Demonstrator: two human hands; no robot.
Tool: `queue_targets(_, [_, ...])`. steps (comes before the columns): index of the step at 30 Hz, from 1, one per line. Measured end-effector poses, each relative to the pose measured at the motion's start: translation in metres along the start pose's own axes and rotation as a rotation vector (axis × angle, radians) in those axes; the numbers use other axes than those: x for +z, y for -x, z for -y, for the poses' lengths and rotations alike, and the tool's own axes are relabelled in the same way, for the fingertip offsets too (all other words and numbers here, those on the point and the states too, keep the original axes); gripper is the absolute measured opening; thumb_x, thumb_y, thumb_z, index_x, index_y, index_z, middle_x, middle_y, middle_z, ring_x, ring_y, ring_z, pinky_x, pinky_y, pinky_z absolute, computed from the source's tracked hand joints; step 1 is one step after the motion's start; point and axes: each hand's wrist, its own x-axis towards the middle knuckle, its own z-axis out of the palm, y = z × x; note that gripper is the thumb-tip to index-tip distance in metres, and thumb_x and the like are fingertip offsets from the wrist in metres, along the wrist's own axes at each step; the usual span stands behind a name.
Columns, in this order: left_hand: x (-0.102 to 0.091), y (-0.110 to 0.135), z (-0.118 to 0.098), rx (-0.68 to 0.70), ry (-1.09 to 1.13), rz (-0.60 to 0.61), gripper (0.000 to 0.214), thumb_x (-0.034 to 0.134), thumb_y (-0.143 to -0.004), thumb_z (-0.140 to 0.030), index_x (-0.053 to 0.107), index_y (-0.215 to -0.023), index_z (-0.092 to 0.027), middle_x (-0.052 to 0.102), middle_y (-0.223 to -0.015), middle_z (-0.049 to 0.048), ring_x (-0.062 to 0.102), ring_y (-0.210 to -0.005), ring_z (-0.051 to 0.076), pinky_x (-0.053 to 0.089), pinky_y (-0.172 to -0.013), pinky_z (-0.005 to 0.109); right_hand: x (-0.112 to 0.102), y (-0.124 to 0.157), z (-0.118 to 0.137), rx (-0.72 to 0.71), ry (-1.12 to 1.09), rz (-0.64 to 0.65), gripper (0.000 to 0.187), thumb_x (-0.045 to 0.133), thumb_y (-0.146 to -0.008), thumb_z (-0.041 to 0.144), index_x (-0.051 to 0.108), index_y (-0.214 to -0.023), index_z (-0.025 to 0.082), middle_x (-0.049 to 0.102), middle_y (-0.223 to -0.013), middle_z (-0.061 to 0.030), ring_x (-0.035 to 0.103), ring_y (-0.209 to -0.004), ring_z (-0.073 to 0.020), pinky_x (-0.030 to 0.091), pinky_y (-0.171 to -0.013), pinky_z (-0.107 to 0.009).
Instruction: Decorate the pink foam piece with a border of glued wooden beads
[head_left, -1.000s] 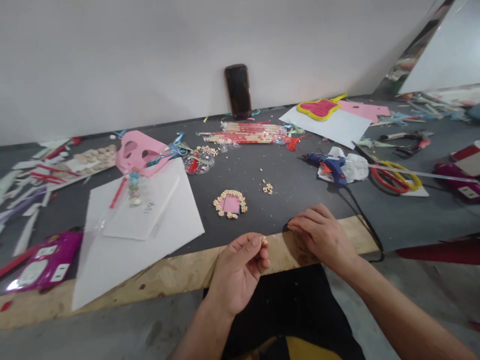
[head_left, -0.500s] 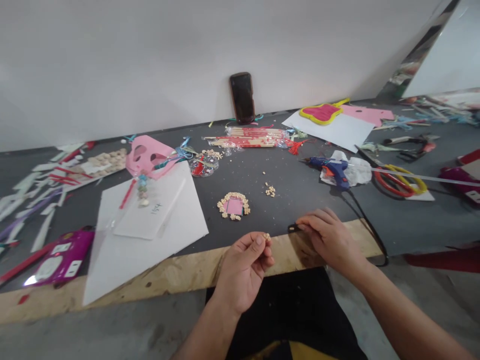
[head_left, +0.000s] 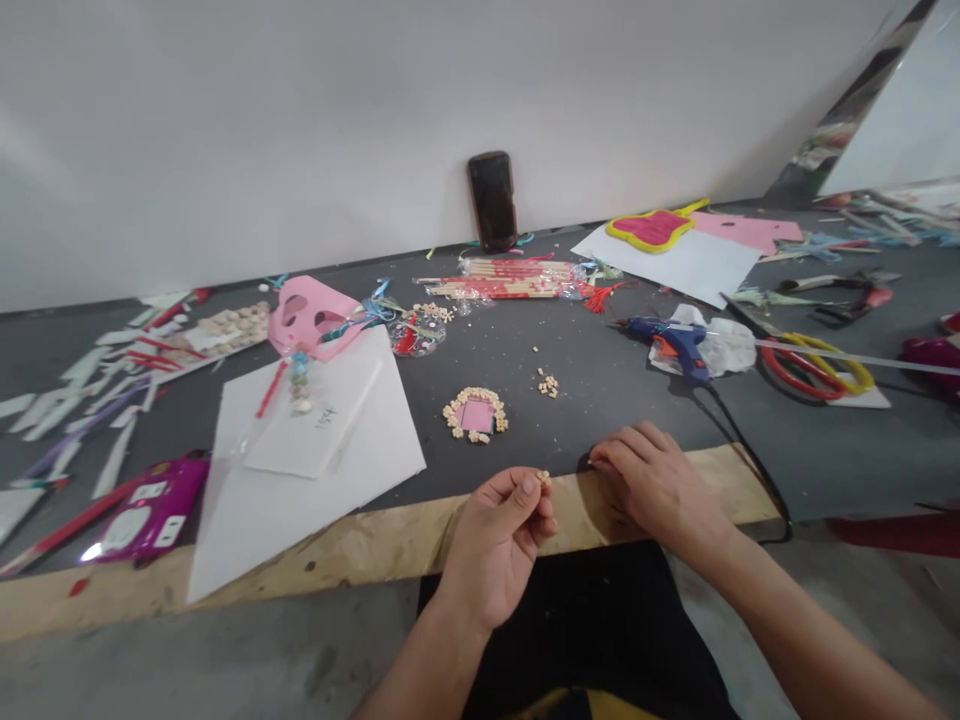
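Note:
Pinched between the thumb and fingers of my left hand (head_left: 499, 535) is a small cluster of tan pieces (head_left: 544, 480), held above the table's front edge. My right hand (head_left: 660, 485) rests by that edge, its fingers drawn together around something too small to name; a tiny pale spot shows at the fingertips. Beyond my left hand lies a pink square piece (head_left: 475, 416) with clusters of tan pieces (head_left: 496, 402) set along its rim. A little pile of loose tan pieces (head_left: 549, 385) sits to its right.
A blue glue gun (head_left: 671, 345) with its cord lies right, near red-and-yellow-handled scissors (head_left: 806, 370) and pliers (head_left: 847, 290). White boards (head_left: 300, 520), a pink mask (head_left: 315, 315) and a purple box (head_left: 154, 510) are left. A phone (head_left: 493, 200) leans on the wall behind packaged sticks (head_left: 525, 280).
The view has shifted slightly, so everything sits a little further right. My right fingers have closed in at the table edge, where a dark shape with a tan piece showed before.

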Motion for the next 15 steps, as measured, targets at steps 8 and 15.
queue_targets(8, [0.0,-0.001,0.003,0.009,-0.002,0.008,0.026,0.084,-0.063,-0.029,0.067,-0.072,-0.012,0.061,-0.067,0.0002,0.054,-0.057,0.005,0.048,-0.053,0.014,-0.005,-0.004,0.0,0.039,-0.129,-0.169,0.014,0.048,-0.091,0.014,0.058,-0.083,0.02,0.064,-0.078,-0.0045,0.052,-0.076,-0.0187,0.044,-0.07,-0.033])
queue_targets(15, [0.004,-0.002,0.003,0.014,-0.002,0.007,0.027,0.084,-0.061,-0.029,0.066,-0.07,-0.012,0.061,-0.066,0.0005,0.054,-0.056,0.005,0.047,-0.052,0.014,-0.017,0.0,0.007,0.16,-0.255,-0.334,0.007,0.053,-0.089,0.018,0.057,-0.086,0.021,0.061,-0.078,-0.0027,0.054,-0.076,-0.0175,0.044,-0.069,-0.032])
